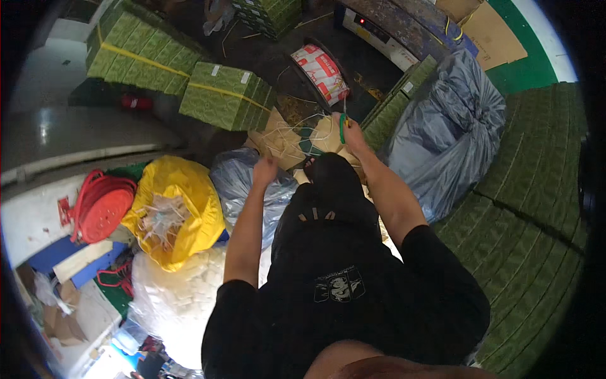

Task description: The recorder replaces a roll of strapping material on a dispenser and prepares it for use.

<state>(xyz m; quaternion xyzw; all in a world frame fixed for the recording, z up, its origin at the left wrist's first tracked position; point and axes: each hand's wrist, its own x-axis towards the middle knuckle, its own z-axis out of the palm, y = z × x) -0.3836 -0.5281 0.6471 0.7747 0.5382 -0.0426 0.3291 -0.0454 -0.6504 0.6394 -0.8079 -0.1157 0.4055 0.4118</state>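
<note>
While gripping green-handled scissors (342, 126) in the right hand (353, 134), left hand (265, 169) closed on pale strings (287, 140), beside a yellow bag (189, 189) of clear plastic strips (163, 218).

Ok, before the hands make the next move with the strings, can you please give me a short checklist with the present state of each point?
1. Right hand grips the green-handled tool: ok, the fingers are shut on it.
2. Left hand has hold of the white strings: cannot tell, the fingers are too small to read.
3. Strings lie free, not tangled: not ok, they cross one another over the brown cardboard pieces.
4. Tool tip is apart from the left hand: ok, a clear gap shows.
5. Grey plastic bag is apart from both hands: ok, it stands to the right.
</note>
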